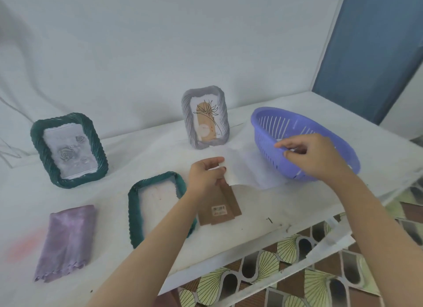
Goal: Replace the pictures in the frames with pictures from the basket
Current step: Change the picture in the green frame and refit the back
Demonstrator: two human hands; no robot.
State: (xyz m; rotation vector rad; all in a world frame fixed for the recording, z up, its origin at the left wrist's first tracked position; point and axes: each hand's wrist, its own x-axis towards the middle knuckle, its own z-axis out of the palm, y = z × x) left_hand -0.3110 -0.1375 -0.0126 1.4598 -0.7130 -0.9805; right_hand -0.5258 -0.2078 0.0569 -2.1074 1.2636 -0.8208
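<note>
White-clothed desk [229, 249]; left hand [207, 174] pinches backing board [223, 211] and white sheet [242, 169] beside the flat teal frame [135, 206]; right hand [313, 155] curls inside the basket [297, 119] at right, grip unclear; next, probably lift a fresh picture.

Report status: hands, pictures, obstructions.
Left hand pinches sheet over backing. Right hand at basket rim, grip unclear. Flat frame alongside; nothing blocking.

It looks like a home room: a cloth-draped table [251, 233], patterned floor tiles [286, 283] and a blue door [370, 43].
</note>
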